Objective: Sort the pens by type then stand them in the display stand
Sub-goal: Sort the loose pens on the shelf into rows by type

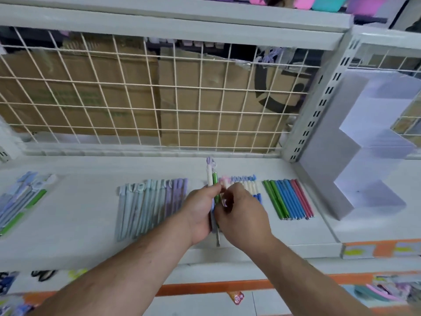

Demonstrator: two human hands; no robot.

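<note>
**Entry: mixed bundle of pens, in hand above the shelf, sorting part done.**

Near to far, I log: left hand (200, 208), grip curled round a small bundle (213, 215) held upright over the shelf (79, 224). Right hand (241, 213), grip pinching the green pen (215, 179) beside a white pen (209, 176). Beyond lie the grey-lilac row (148, 206), the white row (248, 185) and the green-blue-red row (288, 198), with the display stand (330, 174) far right. Risks, as I judge them: drawing out the green pen may loosen the rest, which would drop and scatter the white row. Reaching across to the matching greens may brush that row, and round barrels could roll off the shelf front.
</note>
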